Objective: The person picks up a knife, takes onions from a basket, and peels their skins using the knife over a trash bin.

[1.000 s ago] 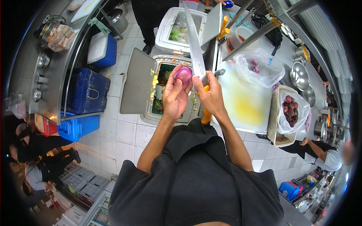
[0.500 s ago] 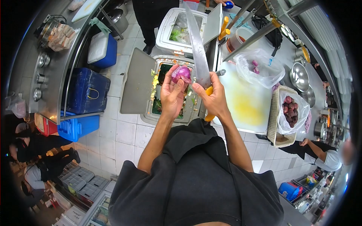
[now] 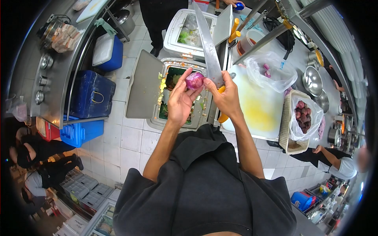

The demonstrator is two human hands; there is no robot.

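A red onion (image 3: 195, 81) rests in the fingers of my left hand (image 3: 181, 101), above an open grey waste bin (image 3: 151, 124) with vegetable scraps inside and on its rim. My right hand (image 3: 227, 97) is closed on a large knife (image 3: 212, 59) with a yellow handle, its broad blade pointing up and away from me. The right thumb reaches across to the onion's right side. To the right lies a white cutting board (image 3: 256, 106) with a yellow stain.
Beyond the bin stands a white bin (image 3: 172, 43) with its lid raised. On the right counter, a plastic bag (image 3: 275, 74) holds onion pieces, and a beige basket (image 3: 286, 122) holds bagged red onions (image 3: 303, 116). A person's legs (image 3: 154, 23) show at the back.
The onion has turned and shifted slightly right, and my left fingers have opened out beneath it. My right hand and the knife moved a little right, with the thumb now at the onion.
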